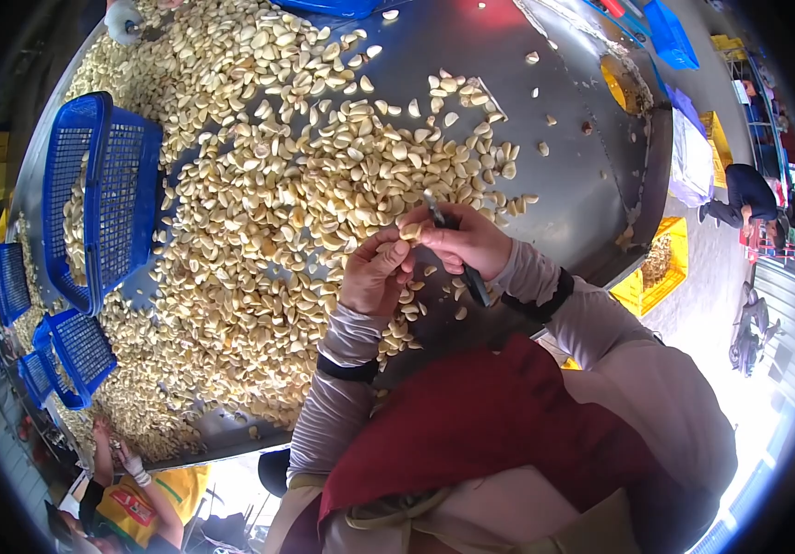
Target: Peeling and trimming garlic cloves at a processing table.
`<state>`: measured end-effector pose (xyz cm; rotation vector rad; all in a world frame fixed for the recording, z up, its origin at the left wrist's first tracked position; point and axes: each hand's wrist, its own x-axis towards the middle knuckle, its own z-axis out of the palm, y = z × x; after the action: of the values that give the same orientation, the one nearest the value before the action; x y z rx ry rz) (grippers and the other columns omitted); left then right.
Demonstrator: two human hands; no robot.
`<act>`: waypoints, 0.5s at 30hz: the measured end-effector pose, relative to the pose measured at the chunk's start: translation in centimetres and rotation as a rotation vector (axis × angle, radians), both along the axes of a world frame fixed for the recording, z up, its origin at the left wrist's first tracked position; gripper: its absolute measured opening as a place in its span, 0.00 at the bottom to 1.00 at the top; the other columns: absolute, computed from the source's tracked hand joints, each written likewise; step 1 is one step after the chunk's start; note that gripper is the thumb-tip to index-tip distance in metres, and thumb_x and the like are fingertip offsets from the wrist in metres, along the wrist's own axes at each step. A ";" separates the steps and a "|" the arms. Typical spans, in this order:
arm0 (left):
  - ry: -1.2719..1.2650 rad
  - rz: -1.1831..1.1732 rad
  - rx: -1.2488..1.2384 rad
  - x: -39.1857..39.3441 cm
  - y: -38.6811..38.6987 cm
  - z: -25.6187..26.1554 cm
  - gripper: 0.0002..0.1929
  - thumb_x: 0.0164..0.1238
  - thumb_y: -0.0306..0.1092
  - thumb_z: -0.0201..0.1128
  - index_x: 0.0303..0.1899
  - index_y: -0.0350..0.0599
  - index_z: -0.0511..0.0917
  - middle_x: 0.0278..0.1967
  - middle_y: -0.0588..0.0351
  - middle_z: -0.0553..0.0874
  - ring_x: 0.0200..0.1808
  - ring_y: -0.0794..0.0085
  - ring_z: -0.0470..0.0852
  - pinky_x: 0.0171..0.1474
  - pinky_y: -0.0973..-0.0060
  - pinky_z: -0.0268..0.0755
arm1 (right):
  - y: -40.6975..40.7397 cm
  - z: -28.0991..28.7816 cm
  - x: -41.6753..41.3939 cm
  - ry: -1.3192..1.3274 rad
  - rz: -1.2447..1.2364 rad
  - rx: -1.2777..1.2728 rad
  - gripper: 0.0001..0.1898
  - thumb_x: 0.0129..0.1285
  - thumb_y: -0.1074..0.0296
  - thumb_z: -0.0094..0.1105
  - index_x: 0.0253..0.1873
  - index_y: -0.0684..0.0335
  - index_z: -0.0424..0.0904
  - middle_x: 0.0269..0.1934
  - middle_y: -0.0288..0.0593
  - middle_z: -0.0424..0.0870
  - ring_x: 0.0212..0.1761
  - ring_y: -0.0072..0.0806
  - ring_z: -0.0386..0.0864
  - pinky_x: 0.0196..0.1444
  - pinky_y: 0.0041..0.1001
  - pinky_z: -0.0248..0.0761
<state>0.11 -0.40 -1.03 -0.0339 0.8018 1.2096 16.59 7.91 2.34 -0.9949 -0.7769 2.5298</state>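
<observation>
Before me, a broad layer of garlic cloves [286, 201] covers much of a metal table [556, 201]. My left hand [373, 277] has its thumb and fingers pinched at a single garlic clove [410, 234]. Against the same clove rests the thumb of my right hand [470, 242]. That hand also grips a slim dark-handled tool [475, 285], apparently a small knife, slanting across the palm with one end out past the knuckles. Its cutting edge cannot be made out. Both hands meet just above the near right edge of the pile.
A blue plastic basket [127, 201] with cloves inside stands left. Smaller blue baskets [85, 353] sit beyond it. A co-worker's hands [120, 450] are over cloves at lower left; a gloved hand [122, 21] shows at top left. A yellow crate [674, 256] stands beyond the table's right edge.
</observation>
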 end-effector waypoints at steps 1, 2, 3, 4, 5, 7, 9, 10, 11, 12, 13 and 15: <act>-0.010 -0.003 0.022 -0.1 0.0 -0.1 0.08 0.61 0.27 0.66 0.41 0.39 0.78 0.28 0.57 0.82 0.26 0.77 0.78 0.29 0.83 0.67 | 0.1 0.4 -0.2 -0.112 0.071 0.312 0.13 0.67 0.66 0.56 0.54 0.63 0.75 0.25 0.28 0.71 0.18 0.10 0.64 0.18 0.15 0.59; -0.009 -0.002 0.020 -0.3 0.0 -0.2 0.08 0.61 0.27 0.66 0.41 0.39 0.78 0.28 0.57 0.82 0.26 0.77 0.78 0.29 0.83 0.67 | 0.2 0.5 -0.4 -0.223 0.142 0.624 0.14 0.68 0.65 0.55 0.55 0.62 0.75 0.25 0.28 0.72 0.18 0.09 0.64 0.18 0.15 0.59; -0.010 0.012 0.055 -0.3 0.0 -0.2 0.08 0.61 0.26 0.66 0.40 0.39 0.78 0.27 0.58 0.81 0.26 0.77 0.77 0.28 0.83 0.66 | 0.3 0.5 -0.3 -0.223 0.143 0.623 0.14 0.68 0.65 0.55 0.55 0.62 0.75 0.25 0.28 0.72 0.18 0.09 0.64 0.18 0.15 0.59; -0.011 0.026 0.090 -0.4 0.1 -0.3 0.08 0.60 0.26 0.67 0.40 0.39 0.78 0.27 0.58 0.81 0.25 0.78 0.77 0.27 0.84 0.66 | 0.4 0.5 0.0 -0.204 0.165 0.471 0.14 0.68 0.65 0.56 0.55 0.63 0.74 0.27 0.29 0.73 0.22 0.10 0.68 0.22 0.16 0.63; -0.012 0.027 0.088 -0.5 0.1 -0.4 0.08 0.60 0.26 0.67 0.40 0.39 0.78 0.27 0.58 0.81 0.25 0.78 0.77 0.27 0.84 0.66 | 0.5 0.4 0.2 -0.184 0.187 0.320 0.15 0.67 0.66 0.56 0.56 0.63 0.74 0.29 0.30 0.75 0.25 0.11 0.71 0.27 0.17 0.67; -0.025 -0.069 0.155 -0.8 0.2 -0.5 0.08 0.60 0.26 0.67 0.39 0.39 0.78 0.25 0.59 0.80 0.24 0.80 0.75 0.27 0.84 0.64 | 0.4 -0.2 0.6 -0.095 0.192 0.194 0.15 0.67 0.67 0.57 0.56 0.64 0.73 0.31 0.31 0.77 0.30 0.15 0.74 0.34 0.20 0.69; -0.028 -0.068 0.127 -0.6 0.2 -0.7 0.09 0.60 0.27 0.67 0.40 0.39 0.78 0.24 0.60 0.79 0.24 0.80 0.74 0.27 0.84 0.64 | 0.2 -0.4 0.4 -0.006 0.197 0.067 0.16 0.66 0.68 0.58 0.56 0.64 0.73 0.34 0.32 0.78 0.35 0.18 0.76 0.41 0.22 0.72; -0.030 -0.069 0.099 -0.5 0.2 -0.7 0.10 0.60 0.28 0.67 0.42 0.38 0.78 0.24 0.61 0.78 0.24 0.81 0.73 0.27 0.84 0.63 | 0.0 -0.2 0.0 -0.118 0.184 0.354 0.17 0.65 0.69 0.58 0.57 0.65 0.72 0.37 0.35 0.79 0.39 0.22 0.77 0.46 0.25 0.71; -0.031 -0.068 0.098 -0.5 0.1 -0.7 0.10 0.60 0.28 0.67 0.42 0.38 0.78 0.24 0.61 0.78 0.24 0.81 0.73 0.27 0.84 0.63 | -0.2 -0.1 -0.3 -0.230 0.167 0.641 0.18 0.64 0.70 0.59 0.57 0.65 0.71 0.39 0.37 0.80 0.43 0.27 0.78 0.51 0.27 0.70; -0.024 -0.093 0.081 -0.7 0.1 -0.4 0.11 0.61 0.29 0.67 0.44 0.38 0.78 0.24 0.62 0.78 0.24 0.81 0.73 0.28 0.84 0.63 | -0.2 -1.1 -1.1 -0.242 0.073 1.048 0.19 0.63 0.70 0.59 0.58 0.65 0.70 0.43 0.42 0.80 0.44 0.30 0.78 0.50 0.29 0.71; -0.018 -0.117 0.065 -0.8 0.1 -0.3 0.13 0.61 0.30 0.67 0.46 0.37 0.78 0.24 0.62 0.77 0.24 0.81 0.73 0.28 0.83 0.64 | -0.3 -1.2 -0.8 -0.242 0.073 1.048 0.19 0.63 0.70 0.59 0.58 0.65 0.70 0.43 0.42 0.80 0.44 0.30 0.78 0.50 0.29 0.71; 0.011 -0.157 0.090 -0.8 0.0 -0.7 0.15 0.62 0.33 0.66 0.49 0.37 0.78 0.24 0.63 0.77 0.25 0.81 0.74 0.30 0.82 0.65 | -0.5 -0.7 -0.4 -0.333 0.130 1.177 0.20 0.62 0.70 0.60 0.58 0.66 0.70 0.45 0.46 0.79 0.46 0.33 0.78 0.51 0.29 0.70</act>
<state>-0.74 -0.38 -1.71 0.1074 0.7454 1.0968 16.22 7.46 1.65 -0.8802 -2.0854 1.4557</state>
